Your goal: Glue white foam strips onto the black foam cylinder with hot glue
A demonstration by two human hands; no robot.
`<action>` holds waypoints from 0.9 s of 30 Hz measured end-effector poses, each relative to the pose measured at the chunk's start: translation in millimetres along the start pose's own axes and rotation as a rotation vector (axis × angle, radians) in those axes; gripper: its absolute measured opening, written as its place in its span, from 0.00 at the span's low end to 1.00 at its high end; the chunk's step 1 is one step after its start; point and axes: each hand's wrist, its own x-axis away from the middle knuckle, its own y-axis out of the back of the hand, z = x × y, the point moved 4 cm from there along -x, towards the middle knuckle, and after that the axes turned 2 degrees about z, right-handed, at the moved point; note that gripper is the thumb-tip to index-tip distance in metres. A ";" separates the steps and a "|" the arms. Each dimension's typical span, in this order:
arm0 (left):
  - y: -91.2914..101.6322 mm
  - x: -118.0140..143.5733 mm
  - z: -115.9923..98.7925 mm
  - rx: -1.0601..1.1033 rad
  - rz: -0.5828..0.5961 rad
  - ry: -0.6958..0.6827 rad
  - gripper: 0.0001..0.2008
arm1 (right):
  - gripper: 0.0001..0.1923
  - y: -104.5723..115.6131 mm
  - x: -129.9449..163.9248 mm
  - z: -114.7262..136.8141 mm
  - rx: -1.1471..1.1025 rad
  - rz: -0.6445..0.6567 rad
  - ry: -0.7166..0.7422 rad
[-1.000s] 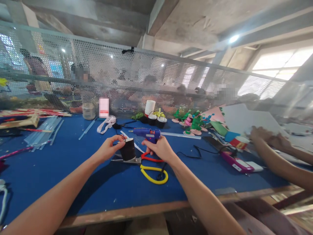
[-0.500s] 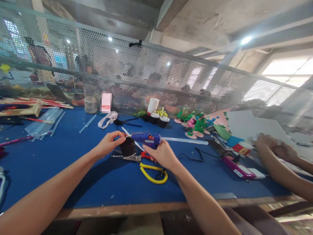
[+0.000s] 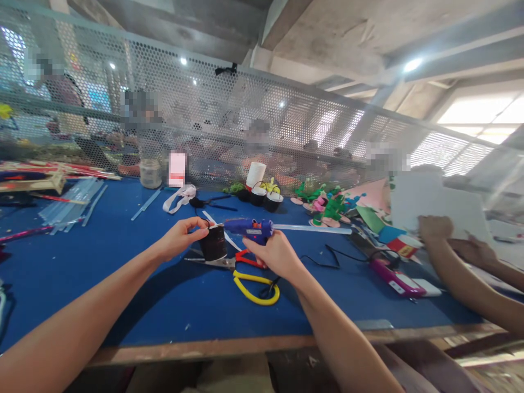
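Note:
My left hand (image 3: 183, 238) pinches the rim of a small black cup (image 3: 214, 244), which stands slightly tilted above the blue tabletop. In my right hand (image 3: 279, 255) is a blue hot glue gun (image 3: 249, 229), its nozzle pointing left at the cup's upper rim. Whether the nozzle touches the rim I cannot tell. From the gun's back a long clear glue stick (image 3: 313, 228) sticks out to the right. Scissors (image 3: 222, 263) with one red and one yellow handle lie partly open below the cup and gun. A white strip (image 3: 233, 242) lies behind the gun.
Clear glue sticks (image 3: 71, 204) are piled at left. Small white-topped black cups (image 3: 273, 203) and green figures (image 3: 336, 207) stand at the back, before a mesh screen (image 3: 196, 120). A purple power strip (image 3: 393, 279) and another person's hands (image 3: 436, 228) are at right.
The glue gun has shifted slightly right, drawing back along the cup's rim. My left hand keeps its grip on the cup. The other person's hand at right has moved up a little.

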 end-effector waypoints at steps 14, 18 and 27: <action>-1.7 1.9 -4.0 0.005 0.010 0.003 0.14 | 0.14 -2.7 4.1 6.0 -0.034 0.040 -0.052; -2.0 1.8 -4.5 0.015 0.013 0.001 0.14 | 0.14 -0.6 3.5 5.7 -0.021 0.026 -0.039; -1.8 0.9 -3.3 -0.004 0.019 -0.005 0.13 | 0.14 -5.9 5.9 7.9 -0.023 0.034 -0.007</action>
